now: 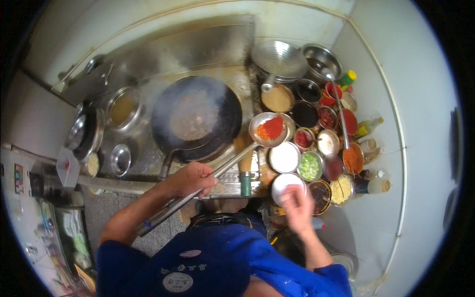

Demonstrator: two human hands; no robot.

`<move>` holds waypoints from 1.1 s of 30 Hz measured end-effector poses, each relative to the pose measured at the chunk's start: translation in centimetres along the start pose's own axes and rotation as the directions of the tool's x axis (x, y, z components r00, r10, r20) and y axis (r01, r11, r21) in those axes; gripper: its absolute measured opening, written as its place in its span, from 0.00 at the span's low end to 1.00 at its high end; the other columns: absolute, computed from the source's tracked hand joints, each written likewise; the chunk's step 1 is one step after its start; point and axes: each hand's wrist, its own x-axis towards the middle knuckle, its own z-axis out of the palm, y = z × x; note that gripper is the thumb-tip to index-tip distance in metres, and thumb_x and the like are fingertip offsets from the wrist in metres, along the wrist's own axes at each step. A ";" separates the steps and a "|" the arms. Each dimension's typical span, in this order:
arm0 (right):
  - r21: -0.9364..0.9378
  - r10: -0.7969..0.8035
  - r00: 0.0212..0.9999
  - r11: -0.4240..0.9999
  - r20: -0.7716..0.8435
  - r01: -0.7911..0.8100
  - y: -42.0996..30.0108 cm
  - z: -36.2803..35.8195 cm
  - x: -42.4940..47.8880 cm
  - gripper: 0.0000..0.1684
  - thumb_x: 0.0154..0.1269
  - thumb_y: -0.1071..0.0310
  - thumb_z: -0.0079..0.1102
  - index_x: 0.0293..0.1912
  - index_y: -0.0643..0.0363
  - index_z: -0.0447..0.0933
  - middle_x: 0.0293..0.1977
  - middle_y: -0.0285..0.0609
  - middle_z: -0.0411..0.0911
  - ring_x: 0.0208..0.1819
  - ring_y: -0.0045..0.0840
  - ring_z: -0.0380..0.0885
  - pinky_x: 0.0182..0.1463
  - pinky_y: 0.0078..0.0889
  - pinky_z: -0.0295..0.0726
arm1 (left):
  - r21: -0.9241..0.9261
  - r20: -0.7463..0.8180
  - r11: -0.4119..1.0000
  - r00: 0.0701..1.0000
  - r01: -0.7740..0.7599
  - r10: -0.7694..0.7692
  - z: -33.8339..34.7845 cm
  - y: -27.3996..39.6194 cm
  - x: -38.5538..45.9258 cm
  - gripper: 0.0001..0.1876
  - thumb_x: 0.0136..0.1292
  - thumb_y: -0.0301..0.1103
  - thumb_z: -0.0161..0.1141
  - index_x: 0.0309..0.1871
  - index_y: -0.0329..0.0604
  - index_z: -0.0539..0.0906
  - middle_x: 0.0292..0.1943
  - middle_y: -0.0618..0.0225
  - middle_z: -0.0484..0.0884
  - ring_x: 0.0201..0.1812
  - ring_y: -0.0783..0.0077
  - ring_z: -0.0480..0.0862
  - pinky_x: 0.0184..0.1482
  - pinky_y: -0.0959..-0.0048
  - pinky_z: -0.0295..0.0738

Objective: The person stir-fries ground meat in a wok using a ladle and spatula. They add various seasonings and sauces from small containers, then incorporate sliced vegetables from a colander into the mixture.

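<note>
My left hand (185, 180) is wrapped around the long metal handle of a ladle (237, 160). The ladle's bowl, up by the seasonings, carries red and orange powder (270, 128). Left of it, a black wok (162, 122) sits on the stove, and steam blurs the brownish contents (195, 115). My right hand (298, 208), blurred, is over a container of white seasoning (277, 188); whether its fingers pinch anything is unclear. Just beyond lie a second white-filled container (284, 157) and a bowl of chopped green onion (309, 166).
A perforated metal strainer (280, 61) and a steel basin (321, 61) stand at the back right. A second ladle (342, 118) lies across several seasoning bowls. Left of the wok are a pot of yellowish liquid (123, 107) and a metal bowl (121, 159). A wall (415, 156) bounds the right side.
</note>
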 end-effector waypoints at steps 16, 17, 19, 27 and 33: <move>-0.557 0.039 0.999 0.831 0.019 -0.022 7.9 34.9 6.3 0.18 0.77 0.56 0.44 0.40 0.63 0.64 0.24 0.71 0.73 0.27 0.66 0.73 0.30 0.62 0.74 | -0.273 -0.529 0.941 0.848 -0.201 0.027 -14.8 -31.4 2.1 0.22 0.63 0.39 0.64 0.51 0.29 0.76 0.37 0.58 0.84 0.38 0.59 0.84 0.43 0.65 0.79; -0.651 0.017 0.997 0.758 0.078 0.038 10.1 35.4 6.8 0.18 0.76 0.56 0.45 0.41 0.65 0.65 0.25 0.71 0.75 0.27 0.64 0.75 0.30 0.61 0.74 | -0.520 -0.308 0.854 0.929 0.016 -0.205 -14.3 -35.0 2.5 0.17 0.61 0.34 0.66 0.47 0.29 0.77 0.30 0.57 0.84 0.29 0.59 0.86 0.33 0.63 0.84; -0.719 -0.151 0.976 0.661 0.154 0.216 11.6 35.5 9.4 0.18 0.77 0.58 0.44 0.44 0.67 0.65 0.25 0.69 0.75 0.26 0.61 0.77 0.28 0.59 0.75 | -0.775 -0.219 0.624 0.969 -0.101 -0.116 -11.9 -32.6 0.3 0.08 0.60 0.27 0.64 0.38 0.34 0.77 0.22 0.61 0.81 0.18 0.64 0.81 0.20 0.65 0.81; -0.929 0.298 0.904 0.300 0.306 0.216 4.9 28.2 12.9 0.18 0.77 0.61 0.40 0.42 0.65 0.74 0.25 0.46 0.77 0.20 0.21 0.74 0.21 0.32 0.79 | -0.786 -0.212 0.614 0.965 -0.076 -0.153 -9.9 -32.9 0.6 0.06 0.58 0.27 0.61 0.36 0.39 0.76 0.22 0.62 0.79 0.20 0.65 0.81 0.23 0.64 0.79; -0.825 0.187 0.892 0.492 0.412 0.278 8.9 32.2 14.4 0.19 0.75 0.61 0.39 0.47 0.67 0.72 0.34 0.53 0.80 0.34 0.37 0.81 0.34 0.40 0.82 | -0.749 -0.154 0.660 0.984 -0.055 -0.092 -11.3 -34.6 0.1 0.04 0.57 0.26 0.60 0.27 0.40 0.77 0.19 0.66 0.78 0.19 0.69 0.79 0.22 0.67 0.78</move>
